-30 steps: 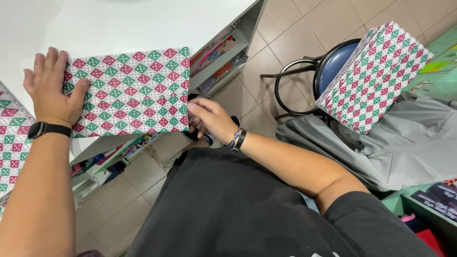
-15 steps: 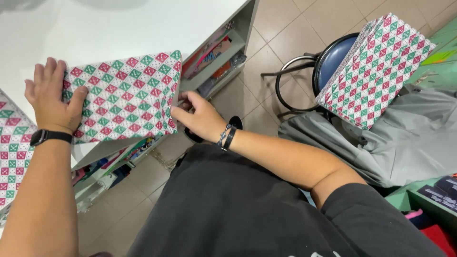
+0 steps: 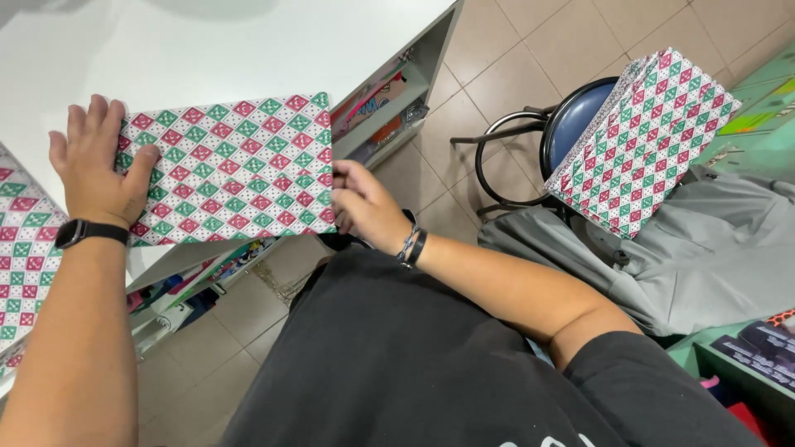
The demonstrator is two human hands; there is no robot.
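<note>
Head view: your left hand (image 3: 99,170) lies flat, fingers spread, on the patterned paper bag (image 3: 228,170) | your right hand (image 3: 364,203) pinches the bag's right edge | bag lies flat at the white table (image 3: 248,41) edge.

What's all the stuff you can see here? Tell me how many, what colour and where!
patterned sheet: one, red, green and white diamonds, on the table edge
table: one, white, top left
second sheet: one, same pattern, far left
patterned bag: one, same pattern, on the stool
stool: one, blue seat, black frame, right
grey cloth: one, right
shelf: one, coloured items, under the table
left hand: flat on the sheet's left end
right hand: at the sheet's right edge
</note>
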